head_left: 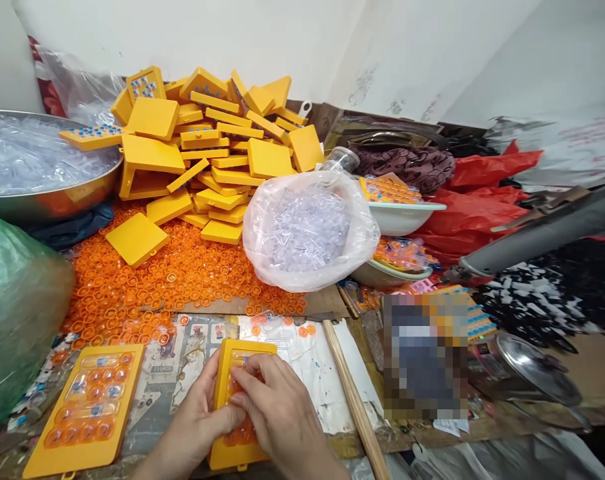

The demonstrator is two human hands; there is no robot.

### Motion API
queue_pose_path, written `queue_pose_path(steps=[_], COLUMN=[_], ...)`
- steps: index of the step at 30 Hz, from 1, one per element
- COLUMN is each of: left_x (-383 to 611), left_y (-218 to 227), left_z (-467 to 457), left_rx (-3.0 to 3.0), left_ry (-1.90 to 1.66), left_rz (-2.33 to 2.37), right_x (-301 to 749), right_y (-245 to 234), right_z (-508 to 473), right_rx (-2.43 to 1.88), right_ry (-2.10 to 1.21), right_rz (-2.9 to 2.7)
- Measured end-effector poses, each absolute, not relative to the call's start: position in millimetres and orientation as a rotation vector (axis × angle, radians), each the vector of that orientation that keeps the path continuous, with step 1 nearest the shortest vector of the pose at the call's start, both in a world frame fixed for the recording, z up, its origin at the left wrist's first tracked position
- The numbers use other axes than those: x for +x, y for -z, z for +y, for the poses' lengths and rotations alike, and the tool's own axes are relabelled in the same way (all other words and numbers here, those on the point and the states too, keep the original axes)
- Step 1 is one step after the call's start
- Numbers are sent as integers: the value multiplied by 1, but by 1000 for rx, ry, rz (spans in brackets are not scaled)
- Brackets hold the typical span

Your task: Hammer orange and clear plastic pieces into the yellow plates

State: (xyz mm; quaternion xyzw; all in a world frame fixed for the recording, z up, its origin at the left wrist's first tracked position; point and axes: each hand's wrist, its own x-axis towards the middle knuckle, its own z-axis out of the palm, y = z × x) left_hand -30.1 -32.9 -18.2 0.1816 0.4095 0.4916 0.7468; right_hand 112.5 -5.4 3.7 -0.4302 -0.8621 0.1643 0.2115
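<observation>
A flat, rectangular yellow tray (221,381) of smooth hard plastic lies on the worn, paint-flecked board (312,373) at the bottom middle, its long side running away from the person. Its recessed face holds rows of small, glossy orange caps, mostly hidden under the fingers.

The left hand (198,421) clasps the tray's left edge, thumb laid over the rim and fingers beneath. The right hand (278,408) lies on top of the tray, fingers bent and close together, tips pressing down on the caps. Whether they pinch a small piece cannot be told.

A second tray (88,412), filled with orange caps under clear oblong covers, lies flat just to the left. Beyond the hands spreads a loose heap of orange caps (175,275), and behind it a jumbled pile of yellow trays (207,143). A crinkled clear bag (309,230) of tiny transparent pieces stands to the right of the heap. A round wooden stick (355,401) lies just right of the held tray.
</observation>
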Motion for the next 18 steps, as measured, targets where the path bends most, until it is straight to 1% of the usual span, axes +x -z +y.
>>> queue_pose_path(steps=[6, 8, 13, 18], left_x=[-29, -26, -17, -23], left_y=[19, 19, 17, 20], left_z=[-32, -31, -28, -28], left_rx=[256, 265, 455, 470], left_ry=[-1013, -1043, -1112, -1141], left_rz=[888, 960, 1070, 1107], right_x=[122, 124, 121, 119], right_y=[-3, 1, 5, -3], right_z=[-10, -12, -11, -8], right_rx=[-1156, -1140, -1190, -1184], right_ry=[-615, -645, -652, -637], right_rz=[-2301, -2265, -2265, -2386])
